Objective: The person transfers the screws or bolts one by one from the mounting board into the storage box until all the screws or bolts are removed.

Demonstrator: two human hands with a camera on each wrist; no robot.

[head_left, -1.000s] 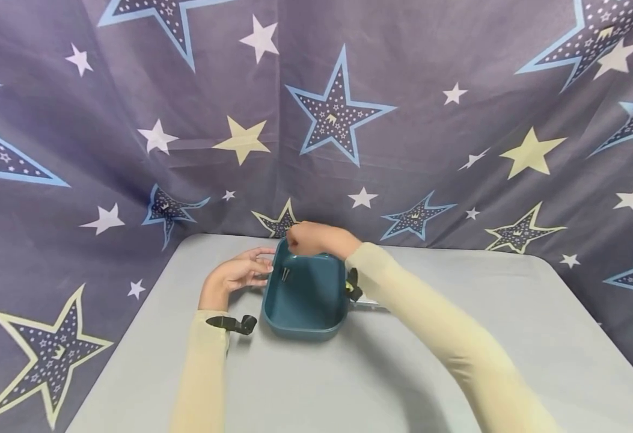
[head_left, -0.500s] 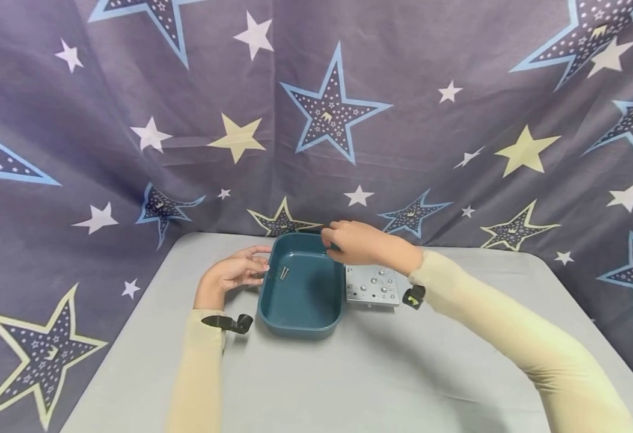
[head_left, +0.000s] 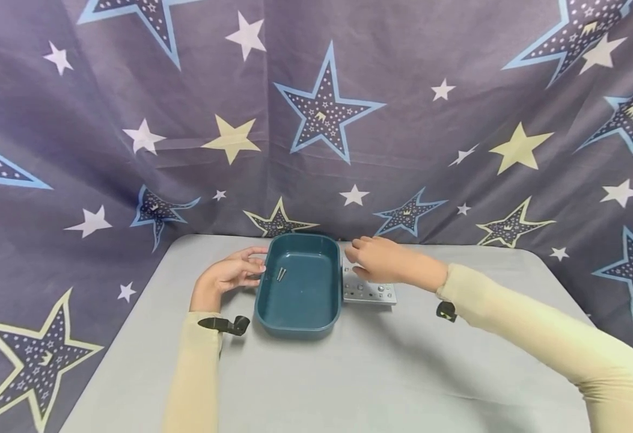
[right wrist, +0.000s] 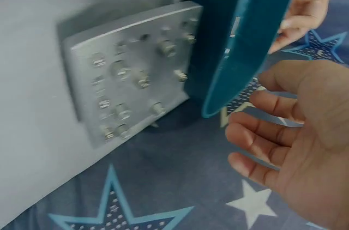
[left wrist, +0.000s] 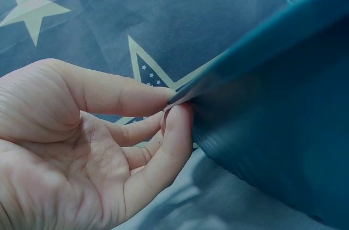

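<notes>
A deep teal tray (head_left: pixel 301 300) with rounded corners rests on the table. Two small screws (head_left: pixel 281 275) lie inside it, towards its left wall. My left hand (head_left: pixel 228 274) is at the tray's left side; in the left wrist view its thumb and a fingertip pinch the rim (left wrist: pixel 229 66). Right of the tray, against its wall, lies a silver metal plate (right wrist: pixel 136 72) with several bolts standing in its holes. Over the plate's far part hovers my right hand (head_left: pixel 378 260), fingers loosely bent. The right wrist view shows nothing in those fingers (right wrist: pixel 248 137).
A pale grey cloth covers the table (head_left: pixel 403 373). Behind and to the left hangs a purple-grey curtain (head_left: pixel 305 186) printed with stars, close to the table's far edge. A black wrist strap (head_left: pixel 224 325) sits on the left sleeve.
From over the tray's far left corner, my right hand has moved right and now hovers over the plate, which has come into sight. My left hand has stayed at the tray's rim.
</notes>
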